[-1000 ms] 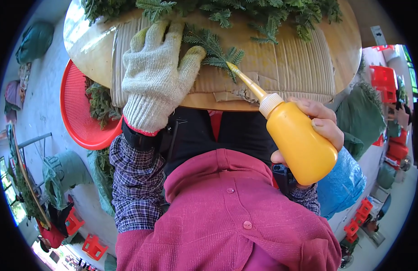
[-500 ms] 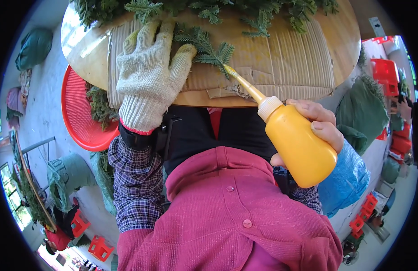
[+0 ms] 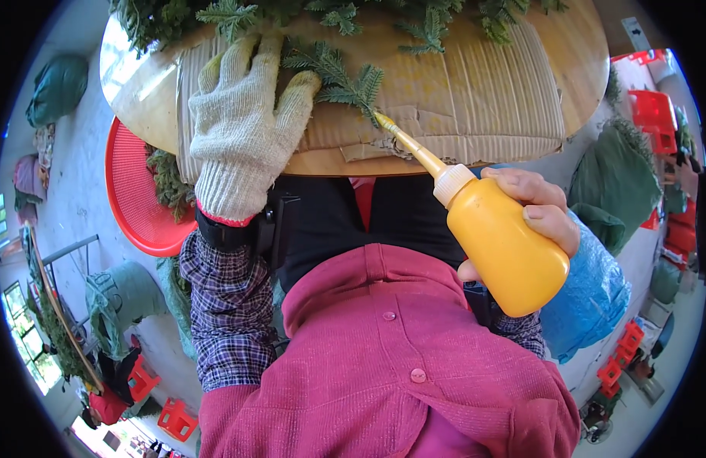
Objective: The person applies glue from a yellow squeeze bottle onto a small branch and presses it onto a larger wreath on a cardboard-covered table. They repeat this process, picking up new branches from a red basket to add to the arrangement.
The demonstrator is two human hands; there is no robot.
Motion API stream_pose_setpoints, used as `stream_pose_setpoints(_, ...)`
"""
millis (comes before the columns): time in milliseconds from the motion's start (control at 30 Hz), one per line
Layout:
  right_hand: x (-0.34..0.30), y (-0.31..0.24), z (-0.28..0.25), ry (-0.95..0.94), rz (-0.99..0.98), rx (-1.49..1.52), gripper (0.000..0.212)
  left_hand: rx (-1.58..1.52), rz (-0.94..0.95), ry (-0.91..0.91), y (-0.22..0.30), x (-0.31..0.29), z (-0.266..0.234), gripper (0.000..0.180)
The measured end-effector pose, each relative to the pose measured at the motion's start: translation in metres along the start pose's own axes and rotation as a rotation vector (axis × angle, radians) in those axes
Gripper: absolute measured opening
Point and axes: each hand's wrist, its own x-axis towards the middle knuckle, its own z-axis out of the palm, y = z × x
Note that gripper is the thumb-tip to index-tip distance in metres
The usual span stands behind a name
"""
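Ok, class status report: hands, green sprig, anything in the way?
Left hand in white knitted glove, spread over brown corrugated cardboard. Right fingers around yellow plastic squeeze bottle. Nozzle tip at lower end of green needled sprig; nothing seen between.

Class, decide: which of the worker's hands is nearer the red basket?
Left: the gloved left hand is just right of the red basket; the bare right hand is much farther right, holding the yellow bottle.

I see a red basket [image 3: 128,191] by the near-left edge of the table [image 3: 586,76]; beyond its right edge, a green sack [image 3: 616,187] and a red stool [image 3: 653,114].
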Motion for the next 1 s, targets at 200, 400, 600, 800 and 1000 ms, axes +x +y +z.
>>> stream_pose_setpoints(200,-0.002,0.001,0.000,0.021,-0.010,0.022,0.068,0.003,0.012,-0.016,0.000,0.000,-0.001,0.032)
stream_pose_setpoints(400,-0.005,-0.004,-0.002,0.040,0.047,0.030,0.069,0.040,0.024,0.057,-0.002,0.003,0.002,0.020)
stream_pose_setpoints(600,-0.002,0.000,-0.026,-0.037,0.017,0.049,0.077,-0.098,-0.093,-0.047,-0.001,0.003,-0.002,0.033)
stream_pose_setpoints(800,-0.002,0.015,-0.066,-0.159,0.029,0.084,0.092,-0.273,-0.331,0.108,0.001,0.004,-0.004,0.042)
stream_pose_setpoints(1000,-0.004,0.020,-0.073,-0.173,0.045,0.022,0.096,-0.409,-0.222,0.031,0.005,0.018,-0.002,0.042)
